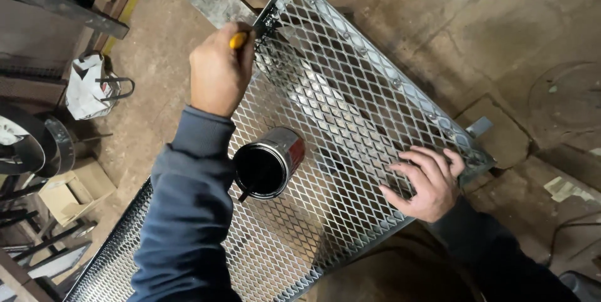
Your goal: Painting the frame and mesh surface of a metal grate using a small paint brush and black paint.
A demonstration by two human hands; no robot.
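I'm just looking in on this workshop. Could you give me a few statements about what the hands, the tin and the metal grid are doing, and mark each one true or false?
1. The left hand grips a brush with a yellow handle at the mesh panel. True.
2. The right hand is holding the paint tin. False: it lies flat, fingers spread, on the mesh near the panel's edge.
3. The open tin holds a dark liquid and stands on the mesh. True.
4. The tin has its lid on. False: it is open, with the black contents showing.
5. The mesh panel is solid sheet metal. False: it is an open diamond-pattern grid in a metal frame.
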